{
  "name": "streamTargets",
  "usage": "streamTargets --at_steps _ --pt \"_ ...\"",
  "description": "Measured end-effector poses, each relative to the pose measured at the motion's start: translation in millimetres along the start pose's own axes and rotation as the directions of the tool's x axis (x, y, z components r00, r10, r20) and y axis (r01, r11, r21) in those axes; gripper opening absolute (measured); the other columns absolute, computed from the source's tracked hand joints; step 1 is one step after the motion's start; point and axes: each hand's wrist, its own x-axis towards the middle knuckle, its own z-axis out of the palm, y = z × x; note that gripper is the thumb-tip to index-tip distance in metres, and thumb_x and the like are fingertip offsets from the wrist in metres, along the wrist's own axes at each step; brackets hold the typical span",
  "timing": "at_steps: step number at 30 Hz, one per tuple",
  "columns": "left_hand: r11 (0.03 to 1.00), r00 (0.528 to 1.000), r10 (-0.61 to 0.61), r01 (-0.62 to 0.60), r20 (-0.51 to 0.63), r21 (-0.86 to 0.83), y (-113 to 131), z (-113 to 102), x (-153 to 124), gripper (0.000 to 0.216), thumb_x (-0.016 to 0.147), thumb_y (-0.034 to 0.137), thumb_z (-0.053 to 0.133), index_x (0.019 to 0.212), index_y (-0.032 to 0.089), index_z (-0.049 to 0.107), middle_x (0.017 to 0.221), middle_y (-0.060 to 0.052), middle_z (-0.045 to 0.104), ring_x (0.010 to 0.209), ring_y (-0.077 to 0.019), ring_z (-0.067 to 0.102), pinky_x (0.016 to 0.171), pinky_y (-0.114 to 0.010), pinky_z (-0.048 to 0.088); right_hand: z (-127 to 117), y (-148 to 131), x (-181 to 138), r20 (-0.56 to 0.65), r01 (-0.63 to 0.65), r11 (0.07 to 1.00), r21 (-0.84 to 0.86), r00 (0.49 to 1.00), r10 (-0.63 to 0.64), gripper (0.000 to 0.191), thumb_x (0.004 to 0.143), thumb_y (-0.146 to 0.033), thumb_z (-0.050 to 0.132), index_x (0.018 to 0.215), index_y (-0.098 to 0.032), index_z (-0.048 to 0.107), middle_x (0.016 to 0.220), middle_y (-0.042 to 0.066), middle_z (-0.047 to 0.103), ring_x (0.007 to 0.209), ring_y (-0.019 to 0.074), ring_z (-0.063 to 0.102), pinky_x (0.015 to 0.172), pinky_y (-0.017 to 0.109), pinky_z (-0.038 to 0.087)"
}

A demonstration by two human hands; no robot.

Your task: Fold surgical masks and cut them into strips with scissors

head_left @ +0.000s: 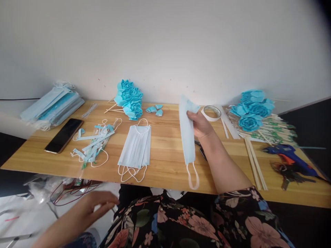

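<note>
My right hand [200,124] is closed on the upper part of a light blue face mask [187,137], which hangs down over the wooden table [165,165] with its ear loops near the front edge. Another blue mask [136,146] lies flat on the table to the left. My left hand [99,204] is below the table's front edge, over my lap, with its fingers stretched out and nothing visible in them. A heap of cut mask strips and loops [93,143] lies farther left.
A phone [64,135] and a stack of masks [53,106] lie at the left. Blue mask flowers [129,99] lean at the wall. A tape roll [211,113], more flowers on sticks [252,112], loose sticks [254,162] and a blue glue gun [291,155] lie right.
</note>
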Motion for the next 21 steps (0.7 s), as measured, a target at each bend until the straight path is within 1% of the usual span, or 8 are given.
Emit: streamTargets --at_steps 2,4,8,10,11,13,16,21 --pt "0.997 0.998 0.057 -0.057 0.008 -0.044 19 -17 22 0.028 0.092 0.051 0.061 0.096 0.034 0.083 0.098 -0.006 0.079 0.086 -0.0253 0.072 0.077 -0.033 0.060 3 6 1 0.060 -0.074 0.991 -0.111 0.995 0.081 0.045 0.059 -0.051 0.089 0.087 -0.019 0.075 0.091 0.007 0.080 0.090 0.0287 0.074 0.079 0.039 0.059" --pt "0.982 0.985 0.130 -0.144 -0.115 -0.121 44 -24 54 0.031 0.092 0.052 0.061 0.094 0.030 0.083 0.103 -0.008 0.079 0.093 -0.0265 0.071 0.084 -0.037 0.060 8 11 2 0.084 -0.107 0.972 -0.209 0.988 0.127 0.040 0.062 -0.047 0.089 0.087 -0.018 0.077 0.090 0.007 0.080 0.086 0.0262 0.074 0.080 0.038 0.058" --pt "0.886 0.924 0.165 -0.293 -0.346 -0.359 82 -11 140 0.054 0.087 0.054 0.069 0.135 0.028 0.067 0.140 -0.010 0.064 0.119 -0.0293 0.064 0.095 -0.040 0.057 17 9 3 0.031 -0.098 0.960 -0.262 0.993 0.110 0.033 0.069 -0.045 0.084 0.087 -0.017 0.079 0.091 0.007 0.080 0.081 0.0215 0.072 0.079 0.034 0.056" --pt "0.809 0.927 0.136 -0.307 -0.349 -0.501 92 0 183 0.075 0.078 0.054 0.079 0.145 0.030 0.056 0.153 -0.011 0.053 0.128 -0.0321 0.058 0.094 -0.040 0.056 19 3 2 0.009 -0.084 0.956 -0.280 0.996 0.090 0.032 0.070 -0.044 0.082 0.086 -0.016 0.079 0.090 0.007 0.079 0.080 0.0210 0.071 0.078 0.033 0.055" --pt "0.783 0.936 0.114 -0.291 -0.332 -0.551 95 4 201 0.081 0.075 0.054 0.083 0.146 0.029 0.055 0.152 -0.012 0.053 0.129 -0.0324 0.058 0.094 -0.039 0.056 19 0 2 0.000 -0.074 0.952 -0.297 0.997 0.078 0.032 0.071 -0.044 0.082 0.086 -0.016 0.078 0.089 0.006 0.079 0.080 0.0209 0.071 0.077 0.033 0.054" --pt "0.719 0.983 0.100 -0.177 -0.152 -0.672 102 13 230 0.084 0.069 0.058 0.086 0.141 0.025 0.059 0.142 -0.015 0.061 0.122 -0.0329 0.062 0.091 -0.040 0.055 20 -4 4 -0.029 -0.052 0.942 -0.330 0.999 0.046 0.033 0.072 -0.046 0.081 0.084 -0.015 0.077 0.087 0.006 0.078 0.078 0.0209 0.070 0.075 0.032 0.052" --pt "0.658 0.996 0.073 -0.008 0.054 -0.753 109 27 254 0.079 0.052 0.058 0.095 0.115 0.015 0.073 0.113 -0.016 0.075 0.101 -0.0311 0.070 0.085 -0.039 0.055 19 0 9 -0.077 -0.019 0.939 -0.345 0.997 -0.008 0.037 0.070 -0.050 0.081 0.081 -0.015 0.074 0.081 0.004 0.076 0.075 0.0207 0.067 0.071 0.031 0.051" --pt "0.683 0.996 -0.034 -0.040 -0.087 -0.729 107 50 271 0.055 0.046 0.049 0.097 0.083 0.014 0.076 0.084 -0.010 0.077 0.076 -0.0262 0.069 0.071 -0.036 0.054 12 16 14 -0.184 0.016 0.938 -0.346 0.979 -0.085 0.052 0.073 -0.070 0.072 0.071 -0.019 0.064 0.072 0.004 0.069 0.069 0.0207 0.063 0.064 0.031 0.049"
